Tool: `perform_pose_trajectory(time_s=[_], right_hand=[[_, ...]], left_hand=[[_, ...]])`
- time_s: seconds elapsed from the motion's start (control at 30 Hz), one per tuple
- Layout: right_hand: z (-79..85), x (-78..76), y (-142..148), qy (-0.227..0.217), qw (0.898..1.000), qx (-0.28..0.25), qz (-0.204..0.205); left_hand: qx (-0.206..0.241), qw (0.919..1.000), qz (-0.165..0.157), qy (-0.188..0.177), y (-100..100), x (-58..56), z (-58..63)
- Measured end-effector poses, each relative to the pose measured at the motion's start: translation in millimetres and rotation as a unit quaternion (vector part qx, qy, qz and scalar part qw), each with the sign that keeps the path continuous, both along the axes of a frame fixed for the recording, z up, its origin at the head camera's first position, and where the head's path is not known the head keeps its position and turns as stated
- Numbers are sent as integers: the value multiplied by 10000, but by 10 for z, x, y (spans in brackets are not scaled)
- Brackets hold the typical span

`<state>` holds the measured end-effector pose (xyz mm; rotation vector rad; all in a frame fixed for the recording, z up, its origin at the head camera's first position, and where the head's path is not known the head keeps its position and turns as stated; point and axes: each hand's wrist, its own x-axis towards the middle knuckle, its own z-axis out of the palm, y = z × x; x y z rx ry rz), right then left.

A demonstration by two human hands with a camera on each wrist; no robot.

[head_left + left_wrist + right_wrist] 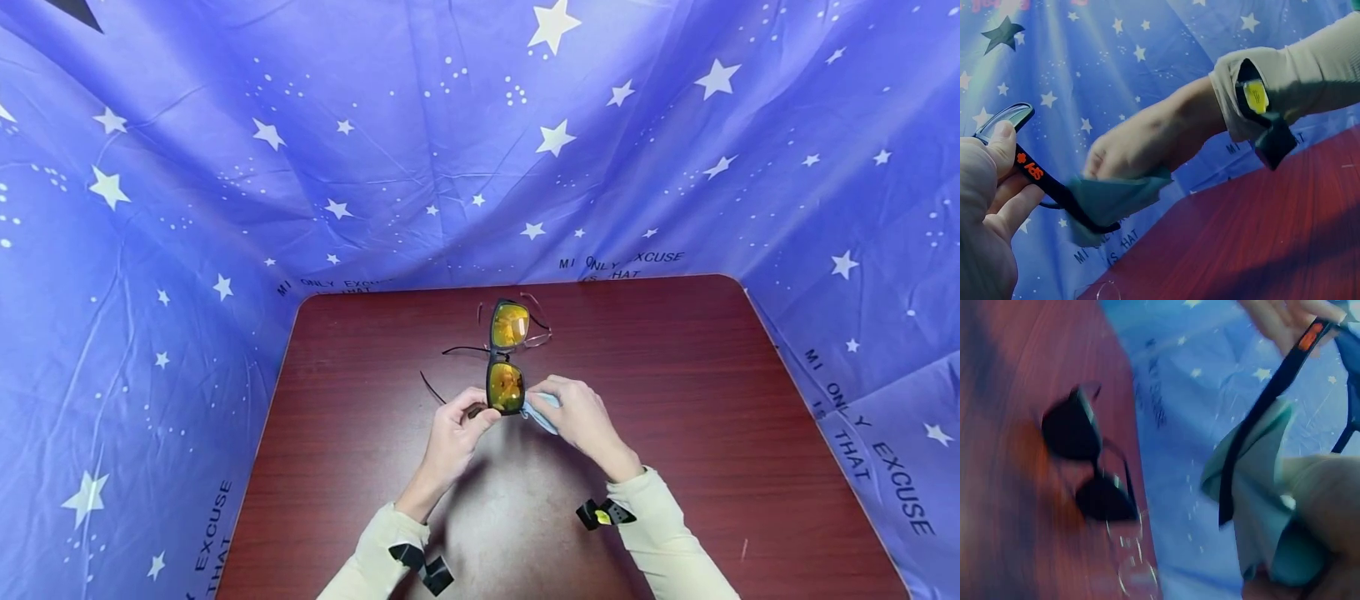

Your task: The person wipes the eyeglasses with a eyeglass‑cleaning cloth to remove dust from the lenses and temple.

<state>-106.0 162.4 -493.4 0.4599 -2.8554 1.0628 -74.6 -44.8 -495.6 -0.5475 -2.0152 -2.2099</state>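
My left hand point(459, 425) grips a pair of sunglasses point(506, 386) by one end of the frame. They are held on end over the table, their yellow-orange mirrored lenses one above the other in the head view. Orange lettering marks a black temple arm point(1047, 181) in the left wrist view. My right hand point(585, 417) pinches a light blue cloth point(542, 412) close beside the lower lens. Seen from the right wrist, the cloth point(1260, 487) hangs in folds behind the temple arm, overlapping it.
Another pair of dark sunglasses point(1072, 431) lies on the reddish-brown table point(345, 483), largely hidden behind the held pair in the head view. Thin-rimmed eyeglasses point(1138, 578) lie next to it. A blue star-printed curtain point(420, 125) surrounds the table's back and sides.
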Motion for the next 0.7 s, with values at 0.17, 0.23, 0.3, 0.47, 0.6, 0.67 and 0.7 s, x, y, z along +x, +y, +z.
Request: perform_pose_trajectory(time_s=[0.17, 0.23, 0.3, 0.47, 0.6, 0.67, 0.7], right_hand=[[19, 8, -63, -361, 9932, -1002, 481], [8, 3, -72, -332, 9957, -821, 284], [-13, -8, -73, -277, 9989, -382, -34], [-62, -22, -81, -302, 9986, 141, -409], [-28, -7, -96, -558, 9963, -654, -37], [-10, -5, -101, -642, 9933, -948, 139], [-9, -5, -102, -656, 9932, -954, 148]], left_hand=[[-113, 9998, 38, 144, -3, -15, 1], [-156, 9997, 86, 194, -12, -16, 7], [-179, 9995, 139, 219, -24, -12, 18], [-151, 9995, 184, 191, -20, 2, 26], [-118, 9998, 97, 139, 12, -8, 13], [-120, 9998, 85, 130, 16, -11, 14], [-133, 9997, 102, 163, 13, -12, 12]])
